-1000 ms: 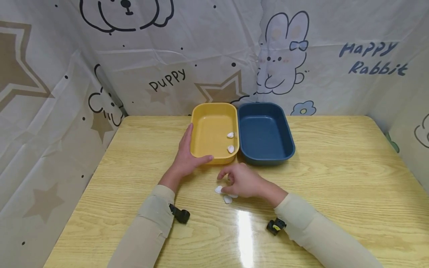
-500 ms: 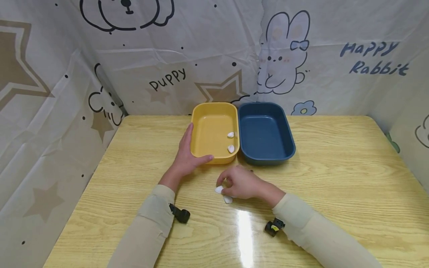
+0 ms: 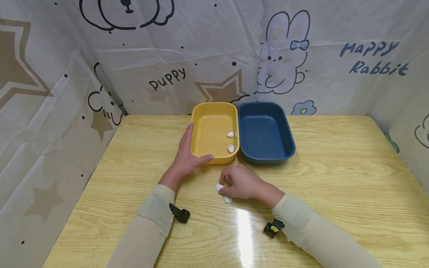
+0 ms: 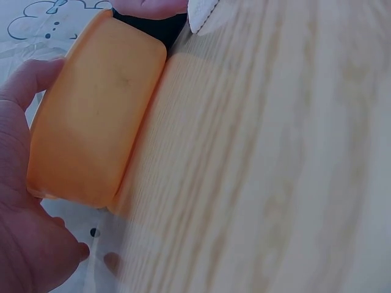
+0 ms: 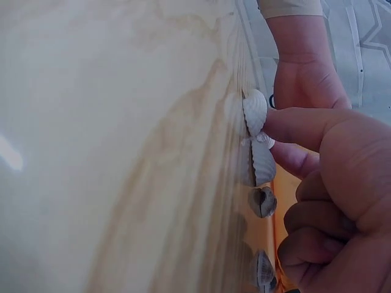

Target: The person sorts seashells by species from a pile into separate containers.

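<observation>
Right wrist: ridged white shell [image 5: 255, 112]

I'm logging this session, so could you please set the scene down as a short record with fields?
Left hand: touches the yellow tray at its near left corner
Right hand: pinches a white shell
Table: bears two other white shells and two dark shells
Inside the first tray: two small white shells, towards the right side
Blue tray: right of the yellow one, no shells seen inside
Backdrop: pale, with cartoon drawings
</observation>
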The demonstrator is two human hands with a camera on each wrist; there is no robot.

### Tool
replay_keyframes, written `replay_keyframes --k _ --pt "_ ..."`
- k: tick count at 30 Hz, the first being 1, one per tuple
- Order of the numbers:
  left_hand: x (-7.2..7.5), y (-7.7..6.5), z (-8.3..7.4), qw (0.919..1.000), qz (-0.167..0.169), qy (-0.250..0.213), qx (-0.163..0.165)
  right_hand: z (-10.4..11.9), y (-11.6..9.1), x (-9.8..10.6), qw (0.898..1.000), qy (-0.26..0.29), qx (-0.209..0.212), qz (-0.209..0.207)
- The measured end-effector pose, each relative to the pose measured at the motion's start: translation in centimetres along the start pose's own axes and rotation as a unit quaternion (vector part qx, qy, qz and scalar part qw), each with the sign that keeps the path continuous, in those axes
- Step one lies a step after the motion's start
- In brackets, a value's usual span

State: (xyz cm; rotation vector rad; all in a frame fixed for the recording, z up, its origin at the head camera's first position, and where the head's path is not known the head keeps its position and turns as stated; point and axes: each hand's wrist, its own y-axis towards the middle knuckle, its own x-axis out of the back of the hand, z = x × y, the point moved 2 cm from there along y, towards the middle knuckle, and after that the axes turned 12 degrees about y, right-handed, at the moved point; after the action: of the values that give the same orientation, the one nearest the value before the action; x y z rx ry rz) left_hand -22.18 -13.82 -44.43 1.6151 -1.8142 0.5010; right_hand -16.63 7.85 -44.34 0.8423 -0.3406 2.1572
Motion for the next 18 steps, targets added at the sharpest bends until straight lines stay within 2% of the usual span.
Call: replay_keyframes --k 7,18 --pt "0.00 0.03 0.02 1.0000 -0.001 -0.003 0.002 -0.11 0.11 -0.08 1.000 -0.008 -0.020 -0.001" --pt "-0.03 -0.03 -0.11 0.9999 0.002 -0.007 0.008 -0.21 0.28 -0.24 0.998 0.035 -0.011 0.053"
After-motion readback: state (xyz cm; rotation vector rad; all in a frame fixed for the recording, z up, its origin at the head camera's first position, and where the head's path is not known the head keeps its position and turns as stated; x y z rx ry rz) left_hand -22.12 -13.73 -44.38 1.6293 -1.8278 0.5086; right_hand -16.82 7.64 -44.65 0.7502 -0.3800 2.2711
